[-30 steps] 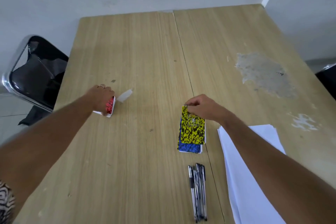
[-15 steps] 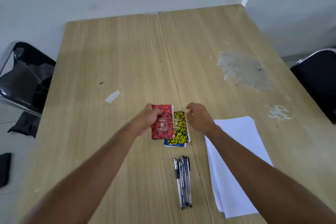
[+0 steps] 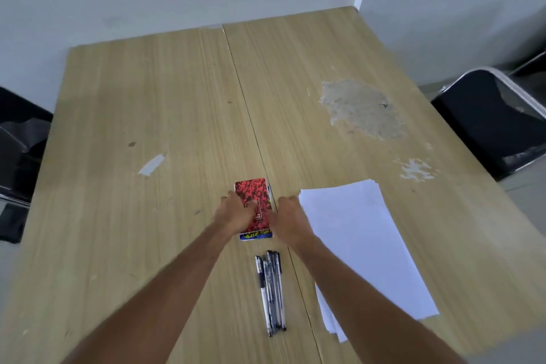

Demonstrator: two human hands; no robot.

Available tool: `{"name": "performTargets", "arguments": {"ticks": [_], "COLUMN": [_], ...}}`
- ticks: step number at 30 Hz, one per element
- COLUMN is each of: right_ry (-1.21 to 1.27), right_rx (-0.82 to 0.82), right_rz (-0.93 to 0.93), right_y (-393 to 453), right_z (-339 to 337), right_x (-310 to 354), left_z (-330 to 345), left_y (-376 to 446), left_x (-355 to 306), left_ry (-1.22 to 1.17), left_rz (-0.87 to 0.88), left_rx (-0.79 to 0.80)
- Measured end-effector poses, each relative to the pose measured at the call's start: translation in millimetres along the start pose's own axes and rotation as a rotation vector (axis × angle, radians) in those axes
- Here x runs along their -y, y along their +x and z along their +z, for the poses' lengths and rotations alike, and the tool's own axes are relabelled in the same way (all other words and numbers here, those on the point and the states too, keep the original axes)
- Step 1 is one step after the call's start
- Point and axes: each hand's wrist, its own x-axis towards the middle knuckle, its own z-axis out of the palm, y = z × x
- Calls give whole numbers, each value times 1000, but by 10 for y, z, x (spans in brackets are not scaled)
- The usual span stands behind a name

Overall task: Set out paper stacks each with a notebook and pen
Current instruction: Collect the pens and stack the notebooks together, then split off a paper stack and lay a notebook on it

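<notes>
A red-and-black patterned notebook (image 3: 254, 195) lies on top of a small pile of notebooks near the middle of the wooden table (image 3: 177, 97); a yellow notebook edge (image 3: 256, 234) and a blue one show under it at the near end. My left hand (image 3: 236, 211) rests on the red notebook's left side, fingers on the cover. My right hand (image 3: 288, 216) presses against the pile's right edge. A stack of white paper (image 3: 360, 242) lies just right of my right hand. Several pens (image 3: 271, 289) lie bunched together nearer to me, below the notebooks.
A black chair with a metal frame (image 3: 490, 121) stands at the table's right side, another black chair (image 3: 20, 145) at the left. A white scrap or worn mark (image 3: 151, 165) sits left of the notebooks. Worn grey patches (image 3: 360, 109) mark the right half. Walls close behind the table.
My left hand brought the red notebook from the left of the table over to the pile and laid it on the yellow one. My right hand stayed at the pile's edge.
</notes>
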Motion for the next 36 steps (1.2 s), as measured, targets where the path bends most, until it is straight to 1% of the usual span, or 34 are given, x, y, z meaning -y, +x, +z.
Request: {"name": "performTargets", "arguments": {"ticks": [2,4,7,9,12,15,18,21,26,29,34,36], "right_ry": [-108,-298,-490,-534,-513,-473,-462,-425,-372,-372,-309,-315], "right_rx": [-80,-97,59,141,136,76,-15,-109,-159,-160,-208,-229], "right_rz": [-44,-78,-76,-97,-183,-252,-311,-389,-484,-503,-532,-533], "right_y": [36,136,363,484,572,564,508,456,434,453,439,425], "right_z": [-235,-541,-925,-1018,-996,-963,-949,-925,-946,-999,-1047,-1070], "right_x": [-187,-450,-798,-936,-1040,-1071,-1105,-1186,-1329,-1391,-1453,-1467], "left_z": [-17,-24,29,138,362,574,741,852,944,960,924,893], "left_y": [-61,-123,-255,-340,-423,-422,-357,-272,-236,-276,-241,-225], "left_x": [-37,-91,-232,-304,-384,-501,-634,-685,-706,-745,-759,-760], "left_ry": [-5,17,-19,-49,-5,59,71,15,-23,-76,-208,-251], "left_rz": [39,121,307,409,528,505,430,360,371,397,290,276], "left_rx": [-71,-169,-265,-221,-96,23,59,57,-71,-48,-62,-8]}}
